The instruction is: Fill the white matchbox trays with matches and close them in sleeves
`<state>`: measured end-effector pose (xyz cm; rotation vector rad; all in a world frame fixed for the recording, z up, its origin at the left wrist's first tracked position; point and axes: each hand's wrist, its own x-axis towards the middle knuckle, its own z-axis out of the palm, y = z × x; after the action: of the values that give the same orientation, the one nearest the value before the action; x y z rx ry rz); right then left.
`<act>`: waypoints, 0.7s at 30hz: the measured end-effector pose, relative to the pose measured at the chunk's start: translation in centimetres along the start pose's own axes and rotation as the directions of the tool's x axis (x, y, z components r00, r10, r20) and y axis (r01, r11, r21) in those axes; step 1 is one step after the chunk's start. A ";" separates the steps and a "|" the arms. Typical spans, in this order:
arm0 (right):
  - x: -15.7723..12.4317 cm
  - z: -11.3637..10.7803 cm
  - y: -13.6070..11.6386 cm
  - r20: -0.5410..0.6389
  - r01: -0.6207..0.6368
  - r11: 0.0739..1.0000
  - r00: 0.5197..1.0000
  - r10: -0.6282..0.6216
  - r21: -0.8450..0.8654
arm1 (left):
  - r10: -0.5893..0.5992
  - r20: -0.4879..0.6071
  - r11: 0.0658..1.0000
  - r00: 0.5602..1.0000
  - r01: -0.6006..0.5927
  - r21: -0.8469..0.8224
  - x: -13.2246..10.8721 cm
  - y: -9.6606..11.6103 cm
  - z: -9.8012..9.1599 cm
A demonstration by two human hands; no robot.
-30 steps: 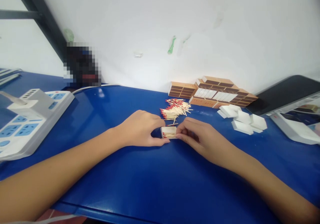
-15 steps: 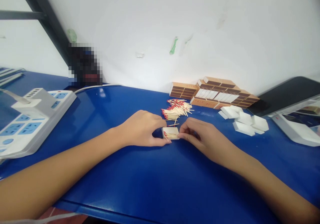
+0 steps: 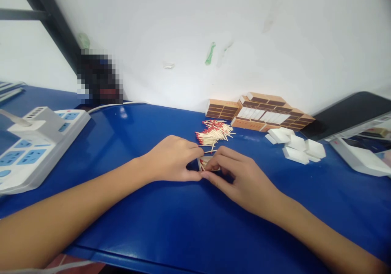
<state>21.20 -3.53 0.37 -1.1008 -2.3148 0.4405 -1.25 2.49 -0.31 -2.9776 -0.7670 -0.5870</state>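
Observation:
A small white matchbox tray (image 3: pixel 205 161) with a few red-tipped matches in it rests on the blue table (image 3: pixel 183 221). My left hand (image 3: pixel 171 158) pinches its left end with thumb and fingers. My right hand (image 3: pixel 236 176) curls over the tray from the right, fingertips pressed on it and hiding most of it. Just behind the hands lies a loose heap of red-tipped matches (image 3: pixel 214 132).
Brown matchbox sleeves (image 3: pixel 259 113) are stacked against the white wall. Several empty white trays (image 3: pixel 295 147) lie to their right. A white power strip (image 3: pixel 33 143) sits at the left, a black and white device (image 3: pixel 357 139) at the right edge.
My right hand has slid left over the tray, now covering most of it. My left hand has stayed in place on the tray's left end.

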 end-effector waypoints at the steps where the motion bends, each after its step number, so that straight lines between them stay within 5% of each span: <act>1: 0.0 -0.1 0.1 -0.008 -0.009 1.000 1.000 0.009 0.009 | -0.007 -0.003 1.000 1.000 0.007 0.007 0.0 0.0 0.0; 7: 0.0 -1.5 1.2 -0.100 -0.077 0.997 0.992 0.074 -0.024 | -0.015 0.001 1.000 1.000 0.015 0.012 0.1 -0.1 -0.1; 21: 0.0 -1.1 1.3 0.042 -0.093 0.995 0.995 0.094 -0.033 | 0.026 -0.023 0.999 0.999 -0.025 0.039 -0.1 0.1 0.1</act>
<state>22.67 -2.67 0.62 -1.2298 -2.3219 0.4698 -1.20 2.39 -0.43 -2.9353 -0.7289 -0.5976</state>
